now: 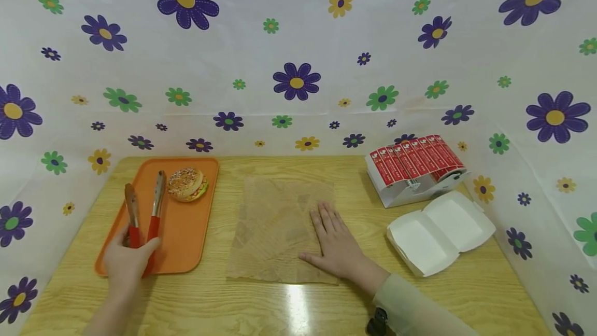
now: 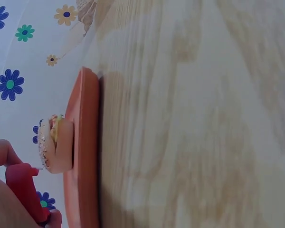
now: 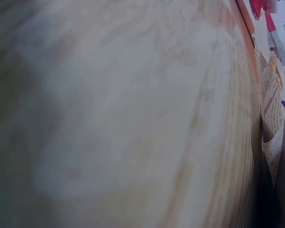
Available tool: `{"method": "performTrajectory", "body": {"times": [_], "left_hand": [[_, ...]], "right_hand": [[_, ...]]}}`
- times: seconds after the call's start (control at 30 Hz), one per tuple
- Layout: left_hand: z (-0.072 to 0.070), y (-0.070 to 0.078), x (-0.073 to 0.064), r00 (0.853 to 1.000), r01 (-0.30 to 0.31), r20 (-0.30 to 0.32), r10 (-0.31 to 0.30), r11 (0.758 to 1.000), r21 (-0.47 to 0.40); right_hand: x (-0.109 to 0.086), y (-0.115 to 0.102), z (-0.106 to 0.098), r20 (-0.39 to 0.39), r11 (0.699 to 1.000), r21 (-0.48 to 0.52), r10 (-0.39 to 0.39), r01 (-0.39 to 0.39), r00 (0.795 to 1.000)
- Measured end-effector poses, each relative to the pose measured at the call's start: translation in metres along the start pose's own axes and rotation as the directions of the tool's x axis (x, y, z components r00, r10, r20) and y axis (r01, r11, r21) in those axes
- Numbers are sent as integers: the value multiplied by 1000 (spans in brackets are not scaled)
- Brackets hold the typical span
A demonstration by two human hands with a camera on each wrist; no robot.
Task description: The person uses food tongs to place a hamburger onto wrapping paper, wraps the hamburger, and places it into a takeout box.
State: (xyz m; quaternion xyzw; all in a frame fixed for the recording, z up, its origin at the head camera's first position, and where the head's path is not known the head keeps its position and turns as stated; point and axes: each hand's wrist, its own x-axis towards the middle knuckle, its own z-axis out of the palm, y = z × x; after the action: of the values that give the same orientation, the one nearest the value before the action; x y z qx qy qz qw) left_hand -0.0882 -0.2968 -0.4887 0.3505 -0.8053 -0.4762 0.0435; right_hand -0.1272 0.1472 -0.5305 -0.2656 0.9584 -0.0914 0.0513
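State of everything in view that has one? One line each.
Left hand: gripping the tongs' red handles
Tongs: open, arms apart
Right hand: fingers straight, resting on the paper
Paper: unfolded, spread out on the table
Burger: assembled, seeded bun up, on the tray
Tray: lying flat
White clamshell box: open
Red-and-white carton: open or closed, can't tell

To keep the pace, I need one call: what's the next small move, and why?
Probably shift the tongs sideways to straddle the burger: the left hand holds them spread, but the burger sits outside their arms on the orange tray, and the brown paper lies flat.
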Motion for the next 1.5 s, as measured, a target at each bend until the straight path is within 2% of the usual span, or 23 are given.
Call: {"method": "performTrajectory", "body": {"times": [0.17, 0.3, 0.47, 0.57, 0.8, 1.0, 1.27, 1.4, 1.5], "left_hand": [[-12, 1, -7, 995, -96, 25, 95, 992, 77], [-18, 0, -12, 988, -143, 72, 134, 981, 129], [-21, 0, -16, 981, -148, 148, 124, 975, 165], [-21, 0, -18, 975, -163, 182, 128, 967, 193], [-15, -3, -17, 951, -273, 211, 226, 934, 230], [-12, -2, -14, 939, -304, 246, 239, 914, 271], [-10, 0, -3, 927, -334, 280, 248, 886, 321], [-7, -4, 2, 920, -362, 282, 271, 863, 351], [-2, -10, 3, 918, -374, 276, 286, 856, 358]], "right_hand": [[0, 0, -1, 11, 1000, 1, 5, -5, 1000], [0, -1, -2, 19, 1000, 7, 6, -7, 1000], [0, -3, -3, 5, 1000, 3, 7, -7, 1000], [-1, -3, -4, -11, 1000, 1, 3, -3, 1000], [0, -4, -5, 8, 1000, -6, 10, -10, 1000], [0, -3, -3, -3, 1000, -5, 11, -11, 1000], [-1, -2, -3, 37, 1000, 4, 26, -26, 999], [-1, -2, -2, 27, 1000, 0, 22, -22, 999], [0, -2, -2, 18, 1000, -2, 19, -19, 1000]]}}
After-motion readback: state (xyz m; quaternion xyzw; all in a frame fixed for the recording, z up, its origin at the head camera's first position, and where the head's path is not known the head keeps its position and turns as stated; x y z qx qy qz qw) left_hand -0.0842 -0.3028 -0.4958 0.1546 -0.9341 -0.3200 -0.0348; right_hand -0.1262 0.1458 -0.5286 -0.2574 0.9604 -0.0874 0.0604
